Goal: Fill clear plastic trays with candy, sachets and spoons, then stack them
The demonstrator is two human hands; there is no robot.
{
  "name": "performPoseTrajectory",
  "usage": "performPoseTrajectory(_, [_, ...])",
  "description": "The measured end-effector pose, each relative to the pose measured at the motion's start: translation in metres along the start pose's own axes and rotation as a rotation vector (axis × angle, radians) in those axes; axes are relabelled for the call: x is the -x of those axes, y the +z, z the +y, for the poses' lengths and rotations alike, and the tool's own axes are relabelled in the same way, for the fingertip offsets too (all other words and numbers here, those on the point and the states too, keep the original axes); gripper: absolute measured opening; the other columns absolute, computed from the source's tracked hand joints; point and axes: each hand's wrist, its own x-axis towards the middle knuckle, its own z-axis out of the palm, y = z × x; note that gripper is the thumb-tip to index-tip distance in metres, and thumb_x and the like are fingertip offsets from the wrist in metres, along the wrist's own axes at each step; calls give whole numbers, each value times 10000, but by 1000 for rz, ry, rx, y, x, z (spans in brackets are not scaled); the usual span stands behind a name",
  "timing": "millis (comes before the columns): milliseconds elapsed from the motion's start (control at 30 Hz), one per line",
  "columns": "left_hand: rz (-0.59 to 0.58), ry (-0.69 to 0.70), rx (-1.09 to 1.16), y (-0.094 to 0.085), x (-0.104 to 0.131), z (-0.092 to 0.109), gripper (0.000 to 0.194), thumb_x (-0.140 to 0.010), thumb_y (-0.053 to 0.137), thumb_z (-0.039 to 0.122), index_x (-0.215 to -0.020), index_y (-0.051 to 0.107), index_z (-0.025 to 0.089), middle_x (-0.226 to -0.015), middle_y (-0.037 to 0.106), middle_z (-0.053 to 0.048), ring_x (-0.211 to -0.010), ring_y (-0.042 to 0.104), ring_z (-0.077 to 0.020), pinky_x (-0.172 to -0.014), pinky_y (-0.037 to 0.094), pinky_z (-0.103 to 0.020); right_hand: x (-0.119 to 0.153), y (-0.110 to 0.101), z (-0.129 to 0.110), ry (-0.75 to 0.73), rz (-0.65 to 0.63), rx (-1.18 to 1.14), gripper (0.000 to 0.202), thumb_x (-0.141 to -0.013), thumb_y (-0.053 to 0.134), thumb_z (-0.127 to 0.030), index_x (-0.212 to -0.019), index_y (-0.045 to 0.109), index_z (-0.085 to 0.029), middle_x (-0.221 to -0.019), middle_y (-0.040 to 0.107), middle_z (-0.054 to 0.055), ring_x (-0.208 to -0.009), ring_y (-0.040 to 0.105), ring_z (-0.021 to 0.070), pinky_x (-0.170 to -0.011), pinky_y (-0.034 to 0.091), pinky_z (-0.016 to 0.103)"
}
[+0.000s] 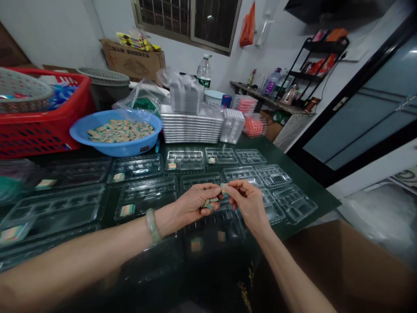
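Note:
My left hand (pixel 200 201), with a pale green bangle at its wrist, is closed around several small striped squares (pixel 210 203) in cream, orange and teal. Between its fingertips and those of my right hand (pixel 246 195) is one more striped square (pixel 224 188), pinched by the right thumb and forefinger. Both hands are held over clear plastic compartment trays (pixel 187 160) laid out in rows. Some trays hold striped squares in a corner compartment, such as the small stack (pixel 127 210) left of my left hand.
A blue basin (pixel 115 150) heaped with striped squares stands at the back left, beside a red basket (pixel 32 130). Stacked clear trays (pixel 192 126) rise behind the rows. A cardboard box (pixel 352 261) is at the lower right, past the dark green table's (pixel 322 198) edge.

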Motion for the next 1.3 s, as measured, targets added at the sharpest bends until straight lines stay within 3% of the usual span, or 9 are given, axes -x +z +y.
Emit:
performPoseTrajectory(167, [151,32,-39,3,7,-2,188,-731,654,268,-802,560,120,-760,531,-32,-465,463,-37,-325,182,-132,0,6,3,-34,-9,64,233,-700,656,-388,-799,633,-179,-643,592,2,-527,516,108,-406,412,203])
performPoseTrajectory(267, [203,68,-19,6,10,-1,177,-721,662,259,-756,564,115,-656,494,-4,-442,443,-39,-330,177,-141,1,13,4,-49,13,62,255,-688,658,-396,-815,635,-176,-677,608,16,-559,535,127,-410,426,216])
performPoseTrajectory(533, [137,78,29,-4,15,-5,242,-714,669,336,-766,589,113,-667,501,-7,-442,423,-26,-340,205,-146,5,20,7,-71,-1,102,184,-716,619,-318,-831,674,-186,-701,641,26,-571,546,137,-433,431,231])
performPoseTrajectory(667, [169,79,-2,-10,14,-4,235,-724,655,335,-765,596,111,-684,513,-13,-446,436,-26,-337,203,-139,5,15,3,-141,44,184,155,-707,634,-309,-788,657,-179,-708,644,22,-596,563,139,-489,442,244])
performPoseTrajectory(733, [199,75,-64,-11,15,-1,238,-707,670,333,-750,603,109,-689,530,-22,-436,440,-29,-323,185,-135,5,10,-5,-169,-31,254,130,-716,627,-294,-769,646,-176,-692,638,15,-601,560,135,-512,435,244])
performPoseTrajectory(867, [154,56,-398,-12,22,6,222,-698,676,330,-703,642,110,-575,542,-26,-375,430,-47,-287,192,-142,2,3,-27,-267,-333,500,56,-724,580,-166,-713,633,-181,-668,606,-7,-606,530,112,-557,406,236])
performPoseTrajectory(1000, [36,86,-614,-10,31,10,185,-747,625,296,-683,669,128,-448,505,-6,-308,353,-35,-273,194,-138,2,5,-36,-343,-409,770,103,-699,552,-97,-685,599,-188,-728,580,-3,-664,512,115,-579,373,235])
performPoseTrajectory(1167, [4,33,-580,-9,38,11,192,-752,617,312,-714,666,130,-506,521,-16,-375,413,-48,-294,207,-127,8,11,-28,-316,-479,689,114,-734,496,-88,-702,545,-185,-634,557,-31,-577,487,91,-522,353,213])
performPoseTrajectory(1300, [-20,-37,-314,-20,35,8,150,-757,593,244,-836,651,131,-705,587,-50,-432,452,-51,-301,212,-136,10,7,-23,-218,-385,454,142,-735,537,-136,-865,577,-180,-712,608,-9,-640,557,110,-567,431,237])
